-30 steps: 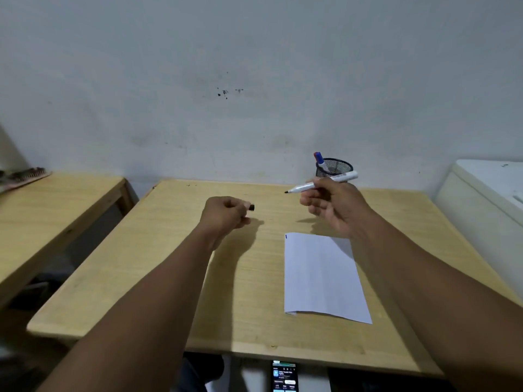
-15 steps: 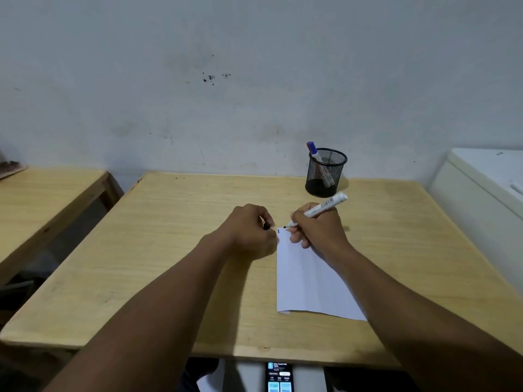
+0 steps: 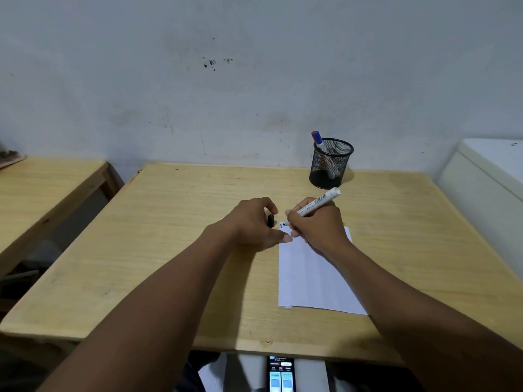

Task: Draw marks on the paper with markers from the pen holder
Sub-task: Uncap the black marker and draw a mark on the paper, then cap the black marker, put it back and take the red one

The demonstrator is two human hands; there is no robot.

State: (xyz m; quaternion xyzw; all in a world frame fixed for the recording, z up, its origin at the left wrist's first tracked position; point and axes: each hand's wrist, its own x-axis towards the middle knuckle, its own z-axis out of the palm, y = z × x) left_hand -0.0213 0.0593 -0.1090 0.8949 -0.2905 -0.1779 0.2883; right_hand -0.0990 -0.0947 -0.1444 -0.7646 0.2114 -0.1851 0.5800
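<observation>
step: marking, right hand (image 3: 317, 224) wrapped tight round the marker (image 3: 317, 203), tip at the paper's (image 3: 311, 273) 11 o'clock corner | left hand (image 3: 252, 222) pinches the black cap (image 3: 270, 220), thumb pinning the paper's edge | pen holder (image 3: 331, 162) at the desk's (image 3: 169, 236) 1 o'clock, 1 marker inside | next: probably drag a short stroke, steady paper

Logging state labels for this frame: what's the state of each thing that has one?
marker: uncapped, in right hand, tip at the paper's far left corner
black cap: off, held in left hand
paper: flat on table, small marks at that corner
pen holder: upright, one capped marker inside
phone: screen lit
</observation>
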